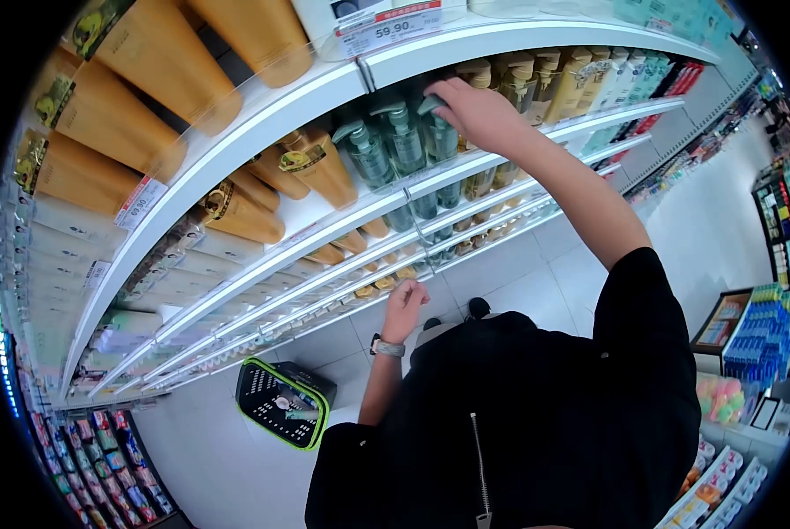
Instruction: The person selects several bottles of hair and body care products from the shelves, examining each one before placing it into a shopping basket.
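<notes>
My right hand (474, 113) reaches up to a shelf, its fingers closed around the pump head of a translucent green pump bottle (441, 139). The bottle stands upright in the row. Beside it on the left are two matching green pump bottles (404, 141), and to the right stand amber pump bottles (518, 84). Low in front of my body, my left hand (404, 309) hangs with curled fingers, and nothing shows in it. A watch (388, 346) is on that wrist.
A black shopping basket (251, 414) with a green rim stands on the floor, holding a few items. Large golden bottles (112, 123) line the upper shelf (280, 93), whose edge curves above my hand. A stacked blue display (756, 339) stands at the right.
</notes>
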A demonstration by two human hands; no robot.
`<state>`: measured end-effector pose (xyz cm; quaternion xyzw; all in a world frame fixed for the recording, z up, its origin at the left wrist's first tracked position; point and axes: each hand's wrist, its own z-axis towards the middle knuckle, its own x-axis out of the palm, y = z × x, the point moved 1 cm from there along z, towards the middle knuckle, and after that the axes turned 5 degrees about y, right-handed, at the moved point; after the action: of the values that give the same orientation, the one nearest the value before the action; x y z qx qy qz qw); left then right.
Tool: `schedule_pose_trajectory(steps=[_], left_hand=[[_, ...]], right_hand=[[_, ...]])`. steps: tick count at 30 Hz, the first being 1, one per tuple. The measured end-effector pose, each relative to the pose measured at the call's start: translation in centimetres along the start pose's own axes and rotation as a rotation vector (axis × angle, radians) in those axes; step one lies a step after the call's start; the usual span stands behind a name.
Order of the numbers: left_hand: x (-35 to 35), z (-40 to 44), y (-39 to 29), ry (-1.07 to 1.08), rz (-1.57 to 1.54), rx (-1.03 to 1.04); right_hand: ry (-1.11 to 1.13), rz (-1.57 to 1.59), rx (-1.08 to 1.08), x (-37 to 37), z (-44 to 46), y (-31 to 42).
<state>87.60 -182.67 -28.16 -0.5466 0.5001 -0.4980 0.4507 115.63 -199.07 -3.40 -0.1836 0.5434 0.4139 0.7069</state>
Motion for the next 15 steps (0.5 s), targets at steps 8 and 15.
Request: schedule_pose_trajectory(steps=[8,15], left_hand=[[7.3,5.2,-1.6,0.005,-0.022,0.188],[15.2,9.5,-9.3,-0.145,-0.373,0.410]], right_hand=[[-0.310,0.118,-0.154,-2.2,-4.2,-1.1],[-0.295,0.626,-0.099,-5.5,-6.8,-2.3]])
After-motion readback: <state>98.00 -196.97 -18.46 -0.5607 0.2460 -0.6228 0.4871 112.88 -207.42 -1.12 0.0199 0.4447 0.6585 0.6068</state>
